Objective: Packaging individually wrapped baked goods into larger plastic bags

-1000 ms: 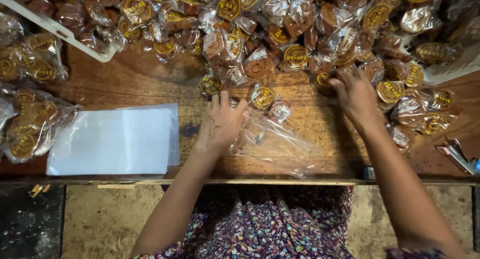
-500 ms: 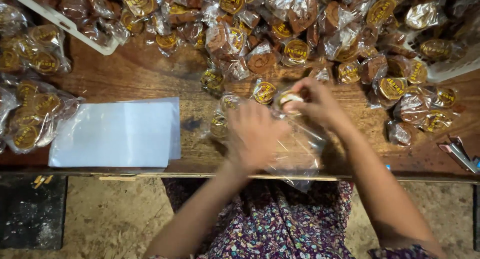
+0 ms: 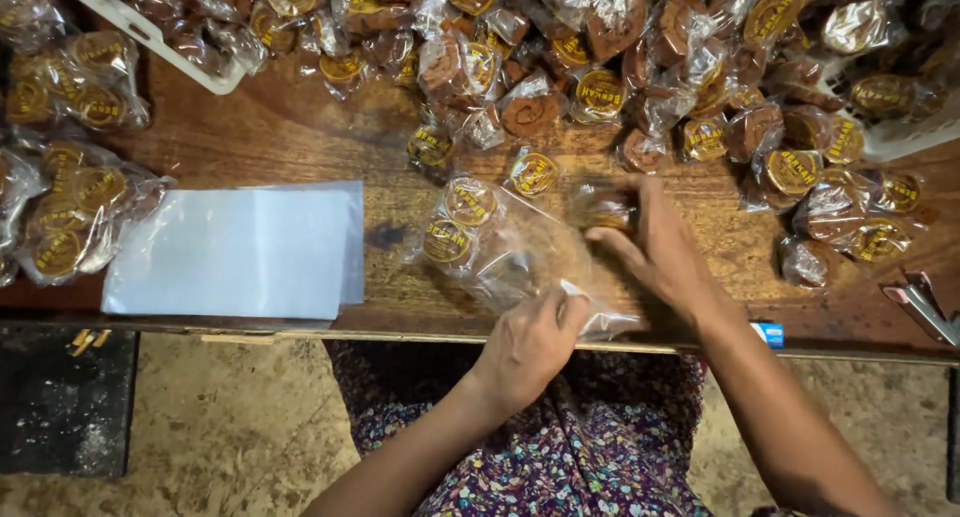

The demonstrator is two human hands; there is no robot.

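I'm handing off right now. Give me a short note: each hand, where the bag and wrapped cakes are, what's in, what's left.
Left hand: grips the open end of the clear bag at the table's near edge.
Right hand: holds one wrapped cake at the bag.
Done: two wrapped pieces lie inside the bag.
Left: a big pile of wrapped cakes at the far side; flat empty bags wait beside it.

two hands [image 3: 530, 342], one clear bag [image 3: 510, 252], one stack of flat bags [image 3: 235, 252].
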